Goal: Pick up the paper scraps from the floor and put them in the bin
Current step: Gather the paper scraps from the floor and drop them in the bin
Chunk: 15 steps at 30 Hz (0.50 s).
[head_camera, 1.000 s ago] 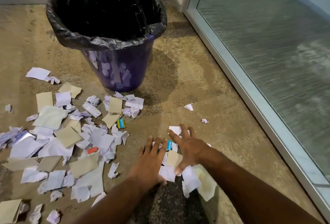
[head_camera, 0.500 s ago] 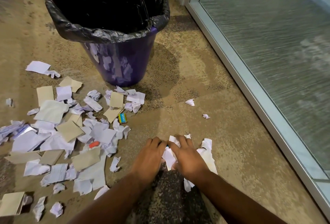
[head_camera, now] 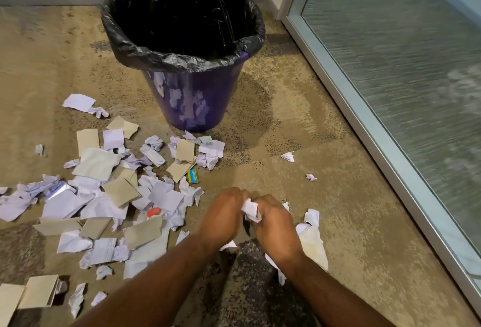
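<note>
Since a second ago, both hands are closing together from flat and spread, and the scraps that were lying under them are now bunching up between them. Going left to right, I am seeing the main litter (head_camera: 109,204) spreading over the floor (head_camera: 299,123) across the left half of the frame: white paper and tan card pieces, an orange bit (head_camera: 153,212) among them and a small blue box (head_camera: 193,176) at the pile's right edge. At upper centre the bin (head_camera: 192,102) is standing upright, purple, with a black liner (head_camera: 182,24) folded over its rim and paper showing through its wall. At lower centre my left hand (head_camera: 221,218) is curling shut, fingers bent inward, pressing a wad (head_camera: 250,211) against my right hand (head_camera: 276,225), which is curling the same way. The wad is sitting just in front of the knuckles, well short of the bin. Loose sheets (head_camera: 311,238) are trailing beside and under the right hand. Two small scraps (head_camera: 287,156) are lying apart at centre right. At far right a glass panel (head_camera: 403,79) in a metal frame is running diagonally.
</note>
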### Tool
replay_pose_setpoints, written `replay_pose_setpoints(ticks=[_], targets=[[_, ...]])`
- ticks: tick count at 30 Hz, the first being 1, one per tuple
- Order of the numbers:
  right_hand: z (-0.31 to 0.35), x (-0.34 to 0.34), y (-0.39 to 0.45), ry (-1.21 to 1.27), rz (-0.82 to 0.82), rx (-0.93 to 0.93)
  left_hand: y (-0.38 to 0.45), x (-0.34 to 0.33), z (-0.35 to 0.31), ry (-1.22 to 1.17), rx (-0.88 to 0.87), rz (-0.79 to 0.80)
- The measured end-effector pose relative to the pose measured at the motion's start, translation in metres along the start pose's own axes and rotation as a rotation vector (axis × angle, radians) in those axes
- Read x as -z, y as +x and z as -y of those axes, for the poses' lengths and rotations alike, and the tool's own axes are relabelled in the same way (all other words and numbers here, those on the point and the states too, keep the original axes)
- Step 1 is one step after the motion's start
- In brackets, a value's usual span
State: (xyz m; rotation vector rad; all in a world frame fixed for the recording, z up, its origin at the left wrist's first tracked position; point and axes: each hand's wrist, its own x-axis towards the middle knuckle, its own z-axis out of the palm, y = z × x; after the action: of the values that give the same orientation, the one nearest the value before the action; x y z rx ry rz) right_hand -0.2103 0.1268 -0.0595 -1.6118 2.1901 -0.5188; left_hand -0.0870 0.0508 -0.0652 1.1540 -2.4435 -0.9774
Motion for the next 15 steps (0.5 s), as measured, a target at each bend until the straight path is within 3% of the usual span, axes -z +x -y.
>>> replay_pose_setpoints(ticks=[4,12,15], targets=[[0.037,0.035,0.034,0.050,-0.192,0.076,0.026,0.052,-0.020,-0.011,-0.026,-0.190],[0.148,0.132,0.123,0.062,-0.585,0.308,0.085,0.199,-0.068,0.022,-0.254,-0.607],[0.181,0.153,0.158,0.074,-0.651,0.388,0.106,0.245,-0.072,0.105,-0.206,-0.666]])
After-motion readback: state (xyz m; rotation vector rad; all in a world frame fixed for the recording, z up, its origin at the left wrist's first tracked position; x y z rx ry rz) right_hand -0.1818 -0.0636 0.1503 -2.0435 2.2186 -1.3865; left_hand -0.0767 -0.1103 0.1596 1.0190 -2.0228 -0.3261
